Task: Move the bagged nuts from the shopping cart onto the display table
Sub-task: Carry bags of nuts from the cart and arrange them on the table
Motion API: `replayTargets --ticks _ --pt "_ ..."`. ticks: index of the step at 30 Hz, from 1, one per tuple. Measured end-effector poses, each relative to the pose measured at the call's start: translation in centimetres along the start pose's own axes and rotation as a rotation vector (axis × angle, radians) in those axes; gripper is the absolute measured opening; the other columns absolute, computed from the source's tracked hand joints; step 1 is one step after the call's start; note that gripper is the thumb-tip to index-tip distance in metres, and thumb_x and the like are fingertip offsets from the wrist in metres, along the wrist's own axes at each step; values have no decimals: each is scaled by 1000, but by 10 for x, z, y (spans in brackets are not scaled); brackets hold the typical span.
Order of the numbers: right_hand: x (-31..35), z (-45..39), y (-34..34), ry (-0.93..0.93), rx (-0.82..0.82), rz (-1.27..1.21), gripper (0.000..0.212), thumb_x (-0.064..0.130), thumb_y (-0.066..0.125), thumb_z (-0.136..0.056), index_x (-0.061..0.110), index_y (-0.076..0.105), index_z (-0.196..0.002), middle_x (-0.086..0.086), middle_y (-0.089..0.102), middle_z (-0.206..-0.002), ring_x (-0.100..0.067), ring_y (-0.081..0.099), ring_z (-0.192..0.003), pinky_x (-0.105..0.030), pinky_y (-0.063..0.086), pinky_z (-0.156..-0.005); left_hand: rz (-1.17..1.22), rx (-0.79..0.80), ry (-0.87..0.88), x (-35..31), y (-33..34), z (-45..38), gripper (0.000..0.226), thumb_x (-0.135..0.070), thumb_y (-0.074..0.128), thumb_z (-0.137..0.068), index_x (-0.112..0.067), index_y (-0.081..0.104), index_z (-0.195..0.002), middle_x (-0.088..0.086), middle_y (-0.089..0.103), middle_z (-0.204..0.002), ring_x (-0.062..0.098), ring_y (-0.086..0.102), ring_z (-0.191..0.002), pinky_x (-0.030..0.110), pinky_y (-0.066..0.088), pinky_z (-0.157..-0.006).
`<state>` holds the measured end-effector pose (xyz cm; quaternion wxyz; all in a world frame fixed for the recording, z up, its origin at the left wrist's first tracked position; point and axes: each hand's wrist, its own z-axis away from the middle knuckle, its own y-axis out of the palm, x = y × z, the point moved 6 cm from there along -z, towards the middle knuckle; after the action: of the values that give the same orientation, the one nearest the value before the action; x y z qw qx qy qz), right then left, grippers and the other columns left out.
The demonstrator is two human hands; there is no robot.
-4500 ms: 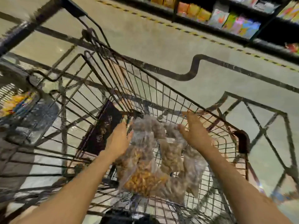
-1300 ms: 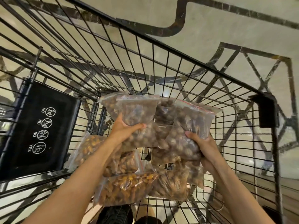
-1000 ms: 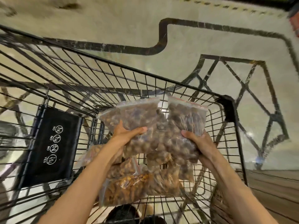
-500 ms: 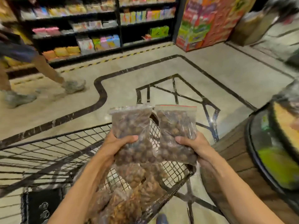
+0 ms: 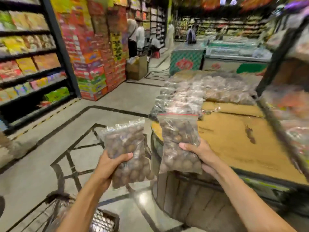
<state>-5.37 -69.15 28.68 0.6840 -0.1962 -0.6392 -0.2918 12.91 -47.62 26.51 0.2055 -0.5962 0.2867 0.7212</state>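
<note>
- Store aisle, shelves [image 5: 30, 64] left; brown surface [image 5: 234, 136] right, bags piled at far edge.
- Left hand [image 5: 108, 166] grips bag of nuts [image 5: 127, 153]; right hand [image 5: 202, 154] grips second bag [image 5: 180, 141], at surface's near-left edge.
- Both upright, seals up.

We see a supermarket aisle with a polished grey floor [image 5: 41, 173] inlaid with dark lines. At left stands black shelving [image 5: 30, 64] of bright packets, beside it a tall stack of red cartons [image 5: 98, 52]. Farther back, green-fronted chest freezers [image 5: 217, 56] and more stocked shelves [image 5: 225, 27] appear, blurred, with several shoppers [image 5: 135, 37] near a cardboard box [image 5: 137, 67].
</note>
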Motion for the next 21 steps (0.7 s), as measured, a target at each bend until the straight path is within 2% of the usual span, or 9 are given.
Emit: replayTargets --ticks 2,4,7,10,12,14,18,21 --pt "15 -3 -61 -41 -69 -21 66 27 84 -47 10 65 -108 -7 76 -99 -23 70 -92 -38 55 -87 -8 76 26 -6 61 -20 86 -27 83 -36 -7 60 -116 13 72 -104 23 71 -86 30 56 -66" --pt "29 -8 -125 -83 -96 -29 65 26 83 -49 11 64 -109 -8 75 -101 -22 71 -92 -35 57 -82 -6 148 48 -6 123 -43 82 -26 83 -39 -6 61 -115 14 71 -104 25 71 -87 32 57 -70" --pt "44 -21 -220 -124 -124 -33 62 24 83 -49 12 64 -107 -5 76 -96 -17 72 -87 -25 57 -70 12 193 70 2 214 -73 82 -25 83 -40 -5 60 -116 9 74 -99 20 71 -84 26 56 -63" --pt "55 -40 -310 -134 -149 -26 65 24 83 -50 12 62 -110 -5 76 -98 -18 72 -89 -24 57 -69 37 217 65 15 305 -101 84 -26 86 -36 -2 62 -112 6 75 -90 16 72 -75 21 54 -56" --pt "61 -53 -363 -125 -157 -21 65 24 83 -50 12 62 -111 -6 75 -100 -19 72 -92 -24 57 -71 33 241 37 23 363 -117 90 -34 93 -26 -2 65 -106 7 75 -85 17 72 -71 22 54 -54" --pt "65 -67 -407 -107 -171 -22 71 24 83 -50 9 60 -115 -7 75 -101 -19 72 -92 -24 56 -69 31 258 10 32 411 -134 90 -36 93 -28 -4 64 -107 10 75 -92 21 72 -78 26 55 -61" --pt "66 -94 -475 -77 -213 -27 82 27 89 -42 3 60 -115 -9 76 -97 -21 73 -88 -25 55 -66 26 305 -48 46 484 -164 78 -25 86 -45 -7 60 -117 13 71 -109 28 68 -98 40 52 -86" --pt "61 -111 -506 -52 -239 -47 74 26 86 -46 7 62 -113 -10 76 -99 -23 72 -91 -28 56 -70 -5 315 -71 54 517 -185 86 -24 87 -42 -9 56 -121 12 70 -112 27 67 -101 40 51 -88"
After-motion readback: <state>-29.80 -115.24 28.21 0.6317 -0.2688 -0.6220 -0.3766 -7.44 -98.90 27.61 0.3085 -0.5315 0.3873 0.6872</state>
